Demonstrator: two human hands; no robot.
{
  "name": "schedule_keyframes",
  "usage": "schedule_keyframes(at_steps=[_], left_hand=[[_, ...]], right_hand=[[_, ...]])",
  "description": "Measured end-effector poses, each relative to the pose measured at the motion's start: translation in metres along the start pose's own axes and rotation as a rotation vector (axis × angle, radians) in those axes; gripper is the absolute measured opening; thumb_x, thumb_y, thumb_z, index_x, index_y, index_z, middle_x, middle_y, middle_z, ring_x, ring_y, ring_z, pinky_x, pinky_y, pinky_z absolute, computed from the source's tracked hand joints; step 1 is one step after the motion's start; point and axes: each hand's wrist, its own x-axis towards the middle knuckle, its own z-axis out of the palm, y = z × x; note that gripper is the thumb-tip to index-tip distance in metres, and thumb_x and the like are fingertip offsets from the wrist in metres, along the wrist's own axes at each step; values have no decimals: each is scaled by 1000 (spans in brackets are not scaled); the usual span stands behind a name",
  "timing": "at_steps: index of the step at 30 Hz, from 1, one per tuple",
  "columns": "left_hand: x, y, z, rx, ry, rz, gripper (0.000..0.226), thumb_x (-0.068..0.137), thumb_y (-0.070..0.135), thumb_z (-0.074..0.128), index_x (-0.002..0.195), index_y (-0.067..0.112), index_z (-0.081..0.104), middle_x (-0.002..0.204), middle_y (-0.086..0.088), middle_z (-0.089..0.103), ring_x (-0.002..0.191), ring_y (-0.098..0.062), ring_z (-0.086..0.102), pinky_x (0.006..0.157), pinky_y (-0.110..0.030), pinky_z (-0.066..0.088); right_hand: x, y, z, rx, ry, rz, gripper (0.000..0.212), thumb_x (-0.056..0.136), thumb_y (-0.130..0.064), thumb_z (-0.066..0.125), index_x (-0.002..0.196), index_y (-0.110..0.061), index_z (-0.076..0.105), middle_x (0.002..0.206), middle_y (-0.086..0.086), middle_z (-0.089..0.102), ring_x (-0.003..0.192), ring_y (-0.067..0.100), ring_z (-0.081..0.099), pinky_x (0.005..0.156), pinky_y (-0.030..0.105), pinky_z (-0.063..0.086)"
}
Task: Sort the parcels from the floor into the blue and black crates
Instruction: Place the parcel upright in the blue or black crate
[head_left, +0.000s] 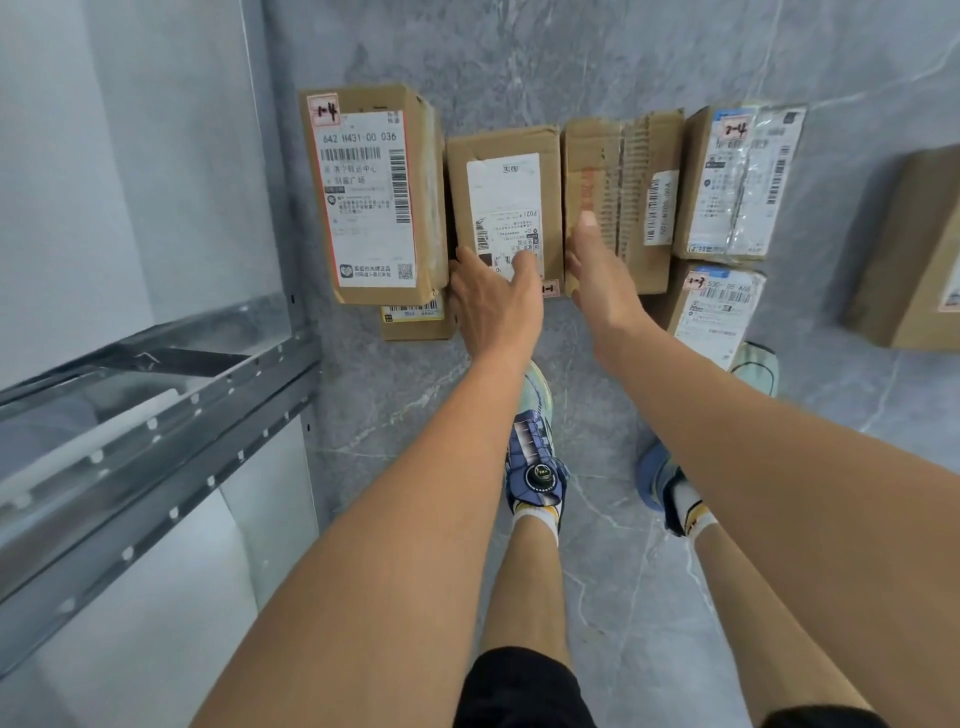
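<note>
Head view, looking straight down at a grey marbled floor (519, 57) on which cardboard parcels lie in a rough row.

The middle parcel (501, 156), label upward, lies flat on the floor between both hands. The left hand (493, 306) rests on its near end: the fingers (524, 265) lie spread and fairly straight over the white label, and the thumb sits at the parcel's left edge. The right hand (602, 286) lies along the parcel's right side, in the narrow gap to the neighbouring box; its fingers (587, 228) are straight, held together, and point away from the person. Neither hand is curled round anything.

To the left, touching or just beside the middle parcel, lies a large parcel (371, 192) marked "1-4", with a label that reads "642 H431-00 036". It partly covers a small parcel (415, 322). To the right lies a torn parcel (628, 202) with stripped tape. Beyond it is a parcel marked "2-4" (737, 182), wrapped in clear film. Nearer the person lies another labelled parcel (714, 312), beside the toe of the right shoe (756, 364). A further box (914, 249) lies well apart at the right edge.

The left shoe (535, 462) stands on the floor below the left forearm. A metal shelf rack (156, 395) fills the left side.
</note>
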Motion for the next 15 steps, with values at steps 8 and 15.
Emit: schedule_keyframes(at_steps=[8,15], left_hand=[[-2,15,-9,-250,-24,-122,83,90,53,43,161,15,21,164,-8,30,147,-31,28,119,-51,26],[-55,15,-38,-351,-134,-108,92,85,56,41,164,20,13,171,-3,16,156,-22,16,125,-49,18]], right_hand=[[0,2,7,63,29,22,61,112,-55,25,154,-18,51,129,-15,60,115,-1,47,104,25,32],[-54,-12,-9,98,93,63,49,112,-55,28,134,-30,64,87,-34,63,97,-9,59,103,26,38]])
